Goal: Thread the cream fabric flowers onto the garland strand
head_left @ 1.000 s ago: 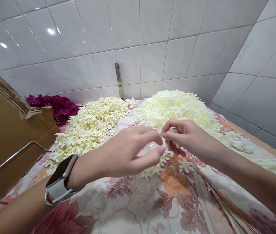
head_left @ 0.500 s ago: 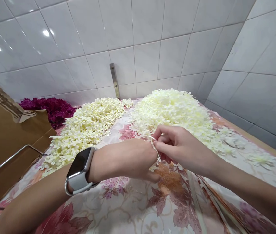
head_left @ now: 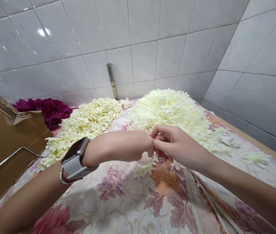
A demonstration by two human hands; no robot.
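My left hand (head_left: 130,145), with a watch (head_left: 76,156) on its wrist, is closed with its fingertips bent down and mostly hidden. My right hand (head_left: 174,141) is pinched shut and meets the left fingertips. A thin whitish strand (head_left: 152,159) hangs in a small curve just under the joined fingers; most of it is hidden. A few loose cream flowers (head_left: 139,171) lie on the floral tablecloth (head_left: 123,208) beneath the hands. Behind the hands rises a tall pile of pale white-green flowers (head_left: 169,109).
Small cream flowers (head_left: 91,118) form a second pile at the left. Purple flowers (head_left: 46,110) lie behind a cardboard box (head_left: 13,146) with a metal rod (head_left: 5,162) beside it. Flat strips (head_left: 208,195) lie at the right front. A tiled wall (head_left: 143,61) closes off the back.
My left hand has risen and turned, and its thumb no longer sticks out below. The white strand that curved above the fingers is now seen below them. The view has shifted slightly.
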